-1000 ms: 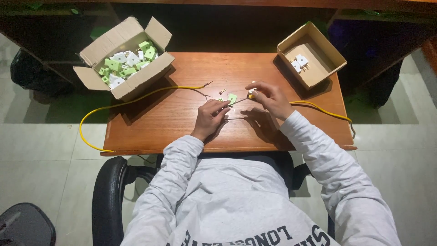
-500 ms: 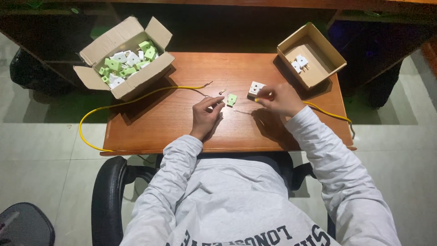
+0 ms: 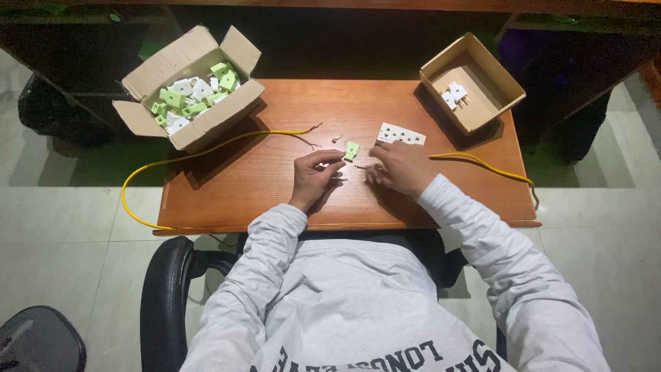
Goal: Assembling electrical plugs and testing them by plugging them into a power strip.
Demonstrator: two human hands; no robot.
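Matt brown cardboard boxes [image 3: 186,89] upper left and upper right; smooth, faintly glossy wooden table [image 3: 275,186]; glossy white plastic socket plate [image 3: 401,134]; yellow plastic-sheathed wire [image 3: 206,148].

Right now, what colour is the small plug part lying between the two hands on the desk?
Light green: the small plug part lies on the wooden desk, clearest in the head view.

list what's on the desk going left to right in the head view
open box of green and white plugs → left hand → small green plug piece → right hand → smaller open box holding white plugs
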